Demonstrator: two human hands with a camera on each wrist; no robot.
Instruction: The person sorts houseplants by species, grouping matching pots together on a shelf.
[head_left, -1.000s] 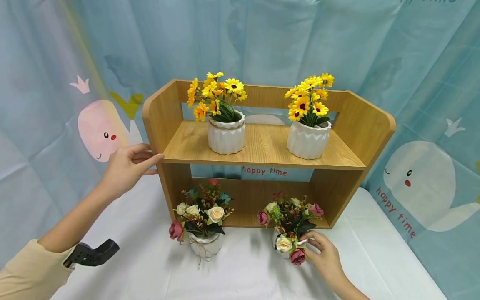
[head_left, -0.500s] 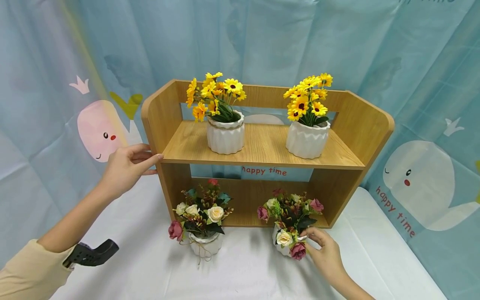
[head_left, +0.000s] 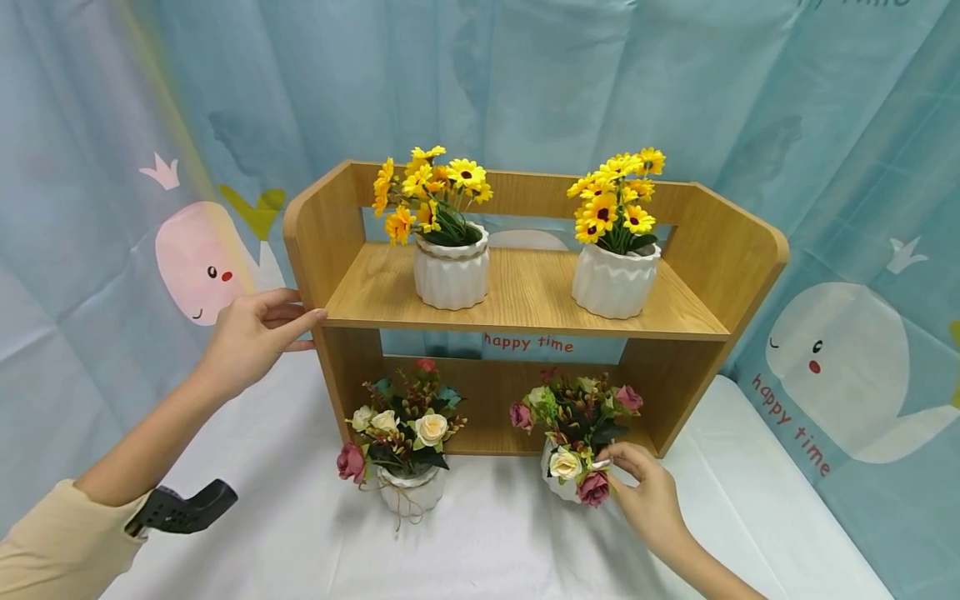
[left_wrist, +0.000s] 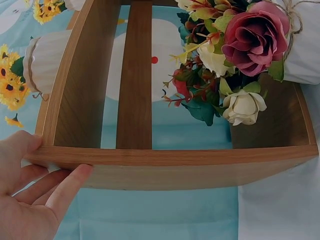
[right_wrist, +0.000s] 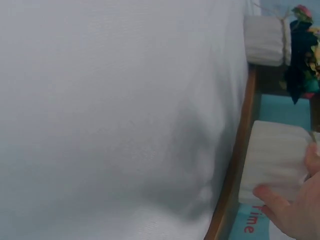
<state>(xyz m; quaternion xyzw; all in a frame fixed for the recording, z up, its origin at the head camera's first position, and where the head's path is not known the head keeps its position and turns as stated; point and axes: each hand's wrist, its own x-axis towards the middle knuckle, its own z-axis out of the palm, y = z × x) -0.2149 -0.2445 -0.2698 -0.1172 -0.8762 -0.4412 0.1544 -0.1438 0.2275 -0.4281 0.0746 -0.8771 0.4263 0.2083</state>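
Observation:
My left hand [head_left: 252,337] grips the left side of a two-tier wooden shelf [head_left: 525,327]. Its thumb lies at the front edge, fingers against the outer side, as the left wrist view also shows. In front of the lower tier, my right hand [head_left: 647,493] holds a white ribbed flower pot [right_wrist: 275,160] by its rim and side. Artificial roses in mauve and cream [head_left: 566,464] spread out of this pot and hide part of it. Left of it, another white pot [head_left: 412,490] with roses and a twine bow stands on the white cloth by the shelf's front.
Two white pots of yellow sunflowers, one left [head_left: 452,275] and one right [head_left: 617,282], stand on the upper tier. A white cloth [head_left: 480,558] covers the table. Behind hangs a light blue curtain [head_left: 555,92] printed with whales.
My right hand and the rose pot in it have moved slightly up and forward toward the lower tier. My left hand stays in place on the shelf.

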